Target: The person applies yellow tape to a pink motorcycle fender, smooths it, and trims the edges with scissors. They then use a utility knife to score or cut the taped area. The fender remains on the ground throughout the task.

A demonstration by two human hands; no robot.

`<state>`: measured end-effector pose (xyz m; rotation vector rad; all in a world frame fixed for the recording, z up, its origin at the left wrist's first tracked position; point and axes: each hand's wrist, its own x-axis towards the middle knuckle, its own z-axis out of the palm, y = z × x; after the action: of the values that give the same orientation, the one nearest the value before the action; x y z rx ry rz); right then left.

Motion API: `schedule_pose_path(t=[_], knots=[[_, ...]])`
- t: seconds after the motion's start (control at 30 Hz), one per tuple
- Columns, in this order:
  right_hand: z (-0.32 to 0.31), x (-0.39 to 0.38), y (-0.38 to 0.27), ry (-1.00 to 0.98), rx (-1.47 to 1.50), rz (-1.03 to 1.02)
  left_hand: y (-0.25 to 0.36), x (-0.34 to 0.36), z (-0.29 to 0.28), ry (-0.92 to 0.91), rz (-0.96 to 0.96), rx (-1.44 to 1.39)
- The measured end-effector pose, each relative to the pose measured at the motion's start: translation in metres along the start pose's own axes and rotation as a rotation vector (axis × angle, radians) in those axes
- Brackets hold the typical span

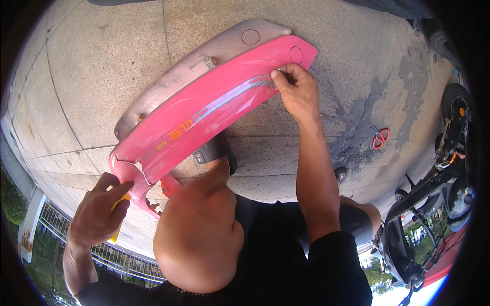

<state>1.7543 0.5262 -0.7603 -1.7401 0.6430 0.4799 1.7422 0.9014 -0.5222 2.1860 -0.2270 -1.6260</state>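
Pink panel [204,127] slants between the two hands, lower end by the left, upper end beyond the right. Left hand [99,209] is closed around a yellow tool [114,237], fingertips at the panel. Right hand [300,89]: thumb and forefinger pressed together at the blue-grey stripe's [229,97] upper end; can't tell whether they pinch it.

My right arm [317,176] is stretched far forward, and my right hand [296,89] has thumb and fingers pinched together. My left hand [102,210] is curled, out to the side.
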Motion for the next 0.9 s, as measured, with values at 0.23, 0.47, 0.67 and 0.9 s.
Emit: schedule_pose_path(t=[0.23,0.47,0.67,0.9], knots=[[0.0014,0.0004,0.0009,0.01,-0.029,-0.009,-0.0039,-0.0016,0.0016,0.021,0.041,-0.016],[0.0028,-0.0005,0.0022,-0.001,-0.015,-0.028,-0.0063,-0.0039,0.0042,0.03,0.03,-0.013],[0.0033,0.0001,0.0033,-0.008,0.003,-0.027,-0.0061,-0.0038,0.0042,0.028,0.024,0.004],[0.0037,0.0001,0.005,-0.002,-0.029,-0.033,-0.0063,-0.0049,0.0045,0.021,0.009,0.003]])
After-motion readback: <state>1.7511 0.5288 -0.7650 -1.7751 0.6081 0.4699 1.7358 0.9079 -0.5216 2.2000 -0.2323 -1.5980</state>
